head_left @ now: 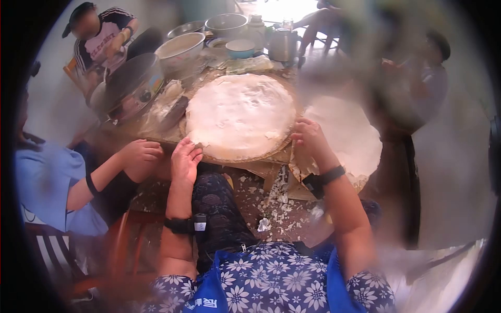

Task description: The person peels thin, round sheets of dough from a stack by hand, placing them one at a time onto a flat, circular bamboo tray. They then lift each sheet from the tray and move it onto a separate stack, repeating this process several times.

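A large round white sheet [240, 116], with an uneven, flaking surface, lies on a round base [245, 159] at the table's near edge. My left hand [185, 160] is at its near left edge, fingers curled and fingertips against the rim. On the right side, my right hand [311, 136] has its fingers bent together beside the rim. Whatever is between the fingertips of either hand is too small to make out. A second round white sheet [344, 138] lies to the right, partly behind my right forearm.
Metal bowls [226, 23], a teal bowl [240, 48] and a metal jug [282, 44] stand at the back. A large pot [130, 83] is at left. White scraps [276, 206] litter the floor. A co-worker's hand [141, 156] is close on my left; other people sit farther back.
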### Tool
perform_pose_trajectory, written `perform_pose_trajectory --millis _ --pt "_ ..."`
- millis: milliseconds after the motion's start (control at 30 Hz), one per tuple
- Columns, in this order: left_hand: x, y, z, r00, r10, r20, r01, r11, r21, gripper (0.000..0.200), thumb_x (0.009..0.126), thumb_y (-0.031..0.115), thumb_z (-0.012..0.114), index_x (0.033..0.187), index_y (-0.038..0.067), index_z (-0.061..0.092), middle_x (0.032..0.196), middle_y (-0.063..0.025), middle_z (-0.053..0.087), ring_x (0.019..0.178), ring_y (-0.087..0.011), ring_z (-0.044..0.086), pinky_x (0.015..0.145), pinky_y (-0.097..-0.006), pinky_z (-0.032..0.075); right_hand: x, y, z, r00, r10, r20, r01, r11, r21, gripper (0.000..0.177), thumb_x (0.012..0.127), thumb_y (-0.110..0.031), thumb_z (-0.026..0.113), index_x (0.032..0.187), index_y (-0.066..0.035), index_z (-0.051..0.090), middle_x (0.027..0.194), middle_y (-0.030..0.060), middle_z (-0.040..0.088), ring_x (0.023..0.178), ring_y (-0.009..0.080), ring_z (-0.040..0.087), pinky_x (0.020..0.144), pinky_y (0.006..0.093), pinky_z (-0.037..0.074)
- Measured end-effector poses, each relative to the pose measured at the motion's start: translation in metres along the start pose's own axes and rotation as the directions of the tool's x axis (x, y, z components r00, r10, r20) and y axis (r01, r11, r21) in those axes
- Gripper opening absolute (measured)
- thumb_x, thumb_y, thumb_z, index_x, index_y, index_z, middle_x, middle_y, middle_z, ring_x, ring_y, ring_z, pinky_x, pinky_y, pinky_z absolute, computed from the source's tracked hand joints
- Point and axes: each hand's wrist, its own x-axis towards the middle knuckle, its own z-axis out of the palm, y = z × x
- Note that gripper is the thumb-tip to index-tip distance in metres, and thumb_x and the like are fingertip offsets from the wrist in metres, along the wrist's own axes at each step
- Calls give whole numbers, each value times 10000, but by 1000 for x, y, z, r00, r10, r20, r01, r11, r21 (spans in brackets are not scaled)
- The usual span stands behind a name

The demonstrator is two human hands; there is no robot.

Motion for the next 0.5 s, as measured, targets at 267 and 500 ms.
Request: perform_pose_trajectory --millis 267,500 --pt "31 3 7 988 -156 20 156 988 3 185 814 167 653 954 89 561 749 -33 570 629 -163 586 552 -290 483 -1 -7 9 996 43 -83 -44 999 -17 293 809 -80 567 1096 -29 539 797 28 585 564 106 573 414 210 435" --pt "37 27 32 999 20 45 -30 970 240 220 734 184 707 917 141 592 737 18 560 562 -110 491 480 -257 360 -3 4 -7 993 55 -105 -55 999 2 282 825 -117 563 1096 -42 549 822 16 585 587 104 575 450 208 447"
